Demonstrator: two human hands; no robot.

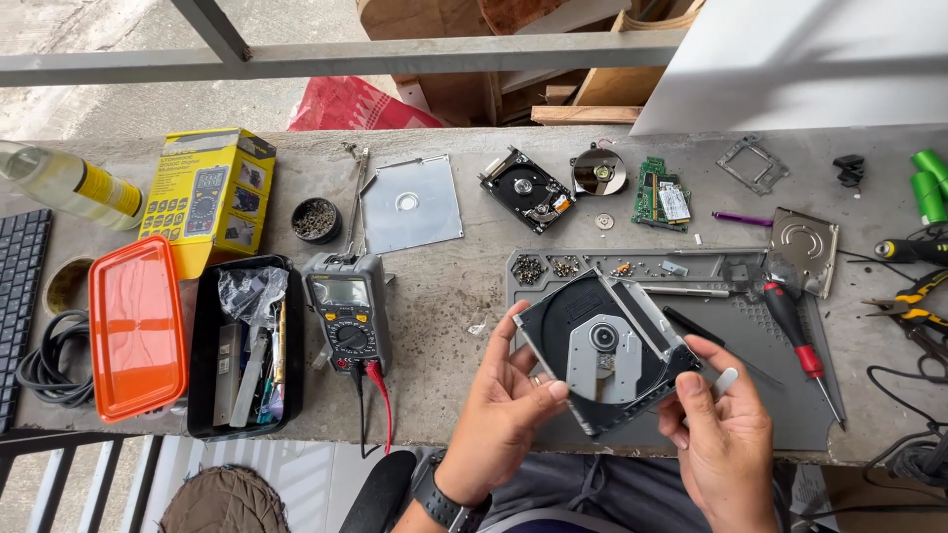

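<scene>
I hold a slim optical disc drive [602,345] tilted up over the grey work mat [780,395], its black tray and metal spindle hub facing me. My left hand [504,405] grips its left edge, thumb on the front face. My right hand [721,434] holds the lower right corner with fingers curled around it. A wristwatch sits on my left wrist.
On the concrete bench lie a multimeter [346,308] with red and black leads, a black tool box [242,345], an orange lid [136,326], a yellow carton [207,192], an opened hard disk [528,190], a red screwdriver [795,331], pliers [913,301] and small screws [548,266].
</scene>
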